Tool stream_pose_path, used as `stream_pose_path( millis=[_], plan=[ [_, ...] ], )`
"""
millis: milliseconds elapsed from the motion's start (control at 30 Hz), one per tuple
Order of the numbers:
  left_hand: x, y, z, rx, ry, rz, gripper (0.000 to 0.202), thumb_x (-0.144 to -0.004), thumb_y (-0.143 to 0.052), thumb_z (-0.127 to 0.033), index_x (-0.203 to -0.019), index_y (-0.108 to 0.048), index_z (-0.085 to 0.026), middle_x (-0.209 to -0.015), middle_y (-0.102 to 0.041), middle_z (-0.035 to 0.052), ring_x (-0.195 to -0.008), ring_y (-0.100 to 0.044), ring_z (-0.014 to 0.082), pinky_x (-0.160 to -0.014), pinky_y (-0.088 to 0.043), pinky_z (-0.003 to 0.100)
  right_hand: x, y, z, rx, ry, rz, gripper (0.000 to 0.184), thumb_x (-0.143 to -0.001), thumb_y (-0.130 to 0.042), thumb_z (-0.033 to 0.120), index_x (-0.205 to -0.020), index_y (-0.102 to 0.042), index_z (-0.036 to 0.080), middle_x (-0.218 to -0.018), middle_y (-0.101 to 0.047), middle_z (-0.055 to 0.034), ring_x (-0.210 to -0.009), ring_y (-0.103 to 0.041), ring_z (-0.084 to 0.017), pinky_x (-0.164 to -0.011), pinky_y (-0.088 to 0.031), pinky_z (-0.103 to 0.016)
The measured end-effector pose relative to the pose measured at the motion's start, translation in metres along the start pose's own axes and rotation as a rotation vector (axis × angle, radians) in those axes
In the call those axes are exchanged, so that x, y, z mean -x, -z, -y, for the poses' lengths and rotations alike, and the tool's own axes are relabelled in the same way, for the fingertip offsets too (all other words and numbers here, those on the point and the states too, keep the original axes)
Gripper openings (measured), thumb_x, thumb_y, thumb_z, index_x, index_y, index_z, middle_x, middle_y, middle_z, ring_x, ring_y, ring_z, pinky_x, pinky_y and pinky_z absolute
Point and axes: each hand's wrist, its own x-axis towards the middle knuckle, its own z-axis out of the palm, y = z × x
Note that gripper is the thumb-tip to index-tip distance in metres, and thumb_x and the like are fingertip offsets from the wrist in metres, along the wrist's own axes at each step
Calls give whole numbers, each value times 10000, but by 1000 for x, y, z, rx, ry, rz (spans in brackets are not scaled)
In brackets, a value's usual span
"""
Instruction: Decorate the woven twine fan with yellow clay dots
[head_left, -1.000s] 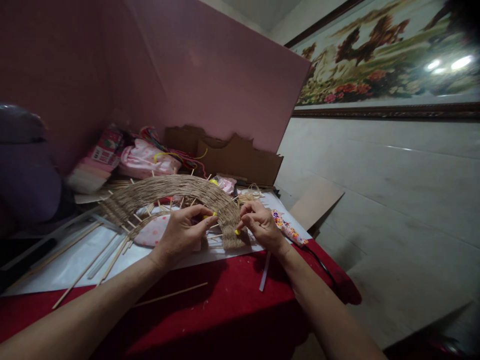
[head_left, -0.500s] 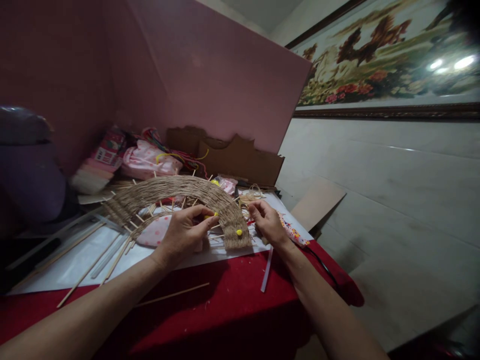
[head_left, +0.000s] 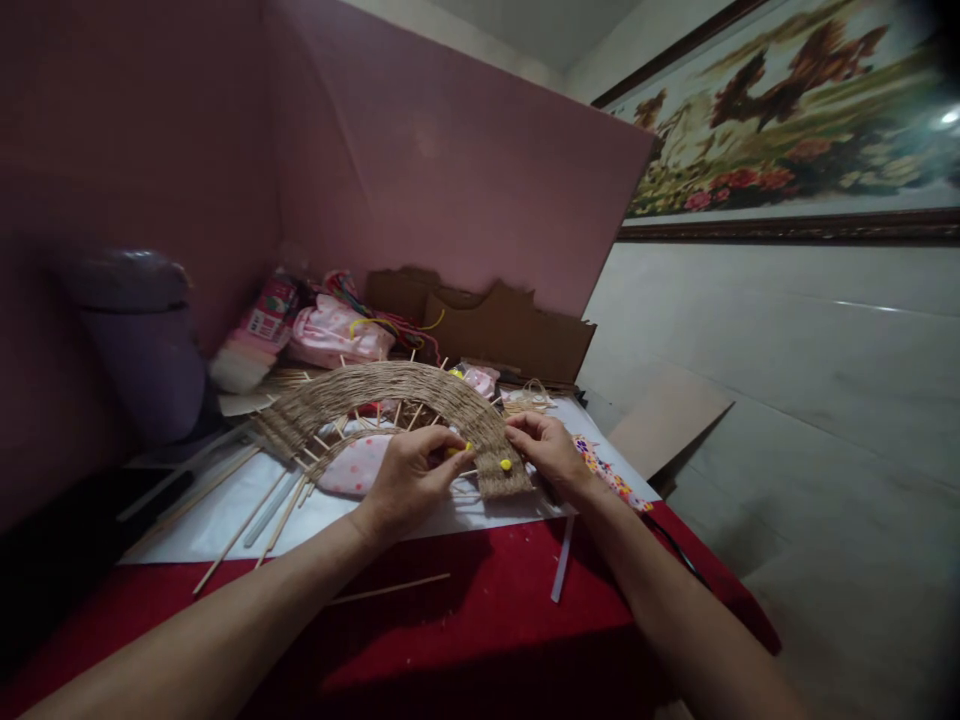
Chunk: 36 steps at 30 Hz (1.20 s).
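A woven arch of brown twine on thin wooden sticks (head_left: 397, 385) stands over the white sheet, its stick ends poking out along both edges. My left hand (head_left: 412, 475) is closed in a pinch on a small yellow piece (head_left: 469, 448), just beside the arch's right leg. At that leg's outer edge my right hand (head_left: 551, 450) has its fingertips pressed together; anything between them is too small to make out. One yellow round dot (head_left: 505, 465) sits low on the right leg. Behind my left hand lies a white pad with pink dots (head_left: 356, 467).
Loose sticks (head_left: 240, 530) lie on the white sheet (head_left: 180, 540) at left. A translucent glue-stick-like rod (head_left: 562, 560) overhangs the red cloth (head_left: 480, 640). A purple container (head_left: 146, 345), pink fabric (head_left: 341, 330) and cardboard (head_left: 510, 325) stand behind. Floral fabric (head_left: 611, 475) is at right.
My right hand has come in to the arch's right edge from a little apart. My left hand still pinches the yellow piece. The whole view has shifted, so things appear farther right.
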Motion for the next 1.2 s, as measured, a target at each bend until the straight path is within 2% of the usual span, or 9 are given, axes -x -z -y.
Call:
stream_pose_path(
  millis=[200,300,400,600,867,933,1000,1100,1200],
  plan=[
    [1,1,-2,-18,-12,18,125,-777,-600,-247,-717,-651,-149,-617,-623,18,-555,-521,107,-512,-407,213,-25,5,10,101,70,28,139,-663,-619,294,-694,-610,159,-652,-594,-4,-591,-517,-124,-534,-392,-237],
    [1,1,-3,-18,-4,39,140,-787,-592,-257,-725,-648,-145,-620,-624,20,-545,-517,105,-508,-401,215,-41,2,8,185,58,44,80,-636,-598,230,-663,-617,157,-628,-598,0,-582,-520,-123,-548,-397,-239],
    [1,2,-3,-29,-2,47,153,-793,-590,-275,-735,-647,-145,-639,-635,26,-560,-533,112,-529,-408,224,-52,0,1,228,46,-4,57,-627,-576,201,-643,-613,161,-594,-588,12,-559,-514,-120,-528,-389,-231],
    [2,2,-4,-87,-36,47,147,-794,-592,-263,-712,-643,-152,-619,-623,11,-544,-500,104,-528,-377,231,-56,-3,-10,233,52,-45,55,-625,-558,189,-645,-605,168,-533,-550,35,-517,-493,-117,-500,-377,-221],
    [2,0,-3,-66,-60,51,107,-777,-589,-218,-715,-640,-148,-624,-615,13,-539,-488,97,-521,-372,219,-55,-20,-1,270,85,-10,95,-668,-581,202,-701,-663,167,-593,-621,13,-553,-538,-118,-504,-384,-203],
    [2,-1,-1,-16,-13,44,112,-773,-595,-234,-719,-641,-148,-626,-609,12,-545,-490,97,-517,-374,215,-50,-23,-1,258,85,1,114,-689,-573,207,-714,-676,163,-622,-647,2,-563,-558,-124,-508,-396,-206],
    [1,-1,1,81,93,31,133,-767,-608,-270,-722,-644,-151,-612,-597,5,-541,-495,99,-503,-376,211,-45,-23,-3,248,112,-17,151,-719,-557,217,-760,-692,164,-680,-677,-13,-597,-585,-136,-531,-416,-217],
    [-3,0,1,284,279,-17,165,-736,-645,-318,-720,-643,-154,-566,-565,-16,-504,-487,92,-468,-370,201,-39,-17,-3,312,213,-145,174,-750,-557,247,-805,-705,175,-776,-699,-36,-683,-611,-159,-602,-442,-245],
    [-9,5,-5,440,390,-89,200,-691,-691,-337,-693,-639,-144,-543,-560,-23,-483,-475,80,-456,-367,189,-31,-11,5,338,295,-276,185,-773,-564,288,-774,-703,166,-770,-693,-48,-699,-605,-168,-631,-439,-257]
  ],
)
